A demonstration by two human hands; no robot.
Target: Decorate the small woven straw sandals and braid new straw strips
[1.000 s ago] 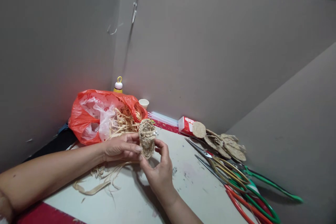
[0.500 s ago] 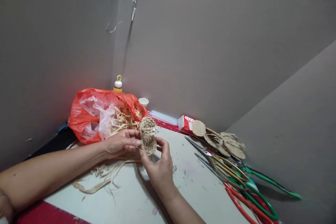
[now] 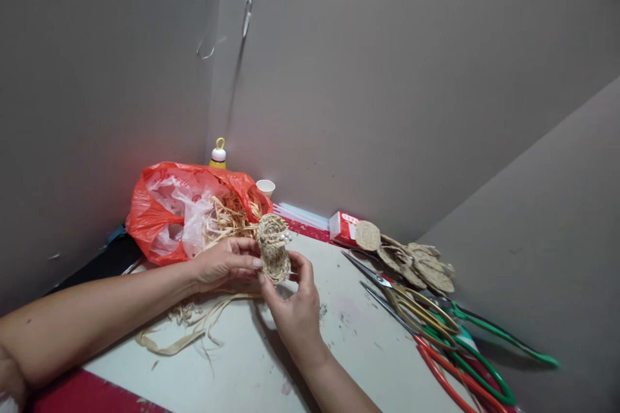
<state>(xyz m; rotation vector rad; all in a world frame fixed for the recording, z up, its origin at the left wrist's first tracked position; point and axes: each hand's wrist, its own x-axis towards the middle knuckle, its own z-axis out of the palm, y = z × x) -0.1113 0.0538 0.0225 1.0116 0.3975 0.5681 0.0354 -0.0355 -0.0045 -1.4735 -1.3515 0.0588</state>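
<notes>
A small woven straw slipper (image 3: 274, 251) is held upright above the table between my two hands. It has a braided strap across its upper part, with a few white pearl-like beads at the strap's right side. My left hand (image 3: 231, 263) pinches its left edge between thumb and fingers. With thumb and fingertips my right hand (image 3: 294, 293) grips the lower right edge. Loose pale straw strips (image 3: 179, 342) lie on the table below my left wrist. Part of the sole is hidden behind my fingers.
Behind my left hand is a red plastic bag (image 3: 145, 206) with straw (image 3: 227, 216). A paper cup (image 3: 265, 188) and yellow bottle (image 3: 218, 156) stand beyond it. To the right are a small box (image 3: 342, 227), woven pieces (image 3: 368, 236), and several scissors (image 3: 411, 303). Grey partitions surround the white table (image 3: 339, 329).
The slipper has shifted very slightly, its top tilting a little left. Both hands keep their hold on it almost unmoved.
</notes>
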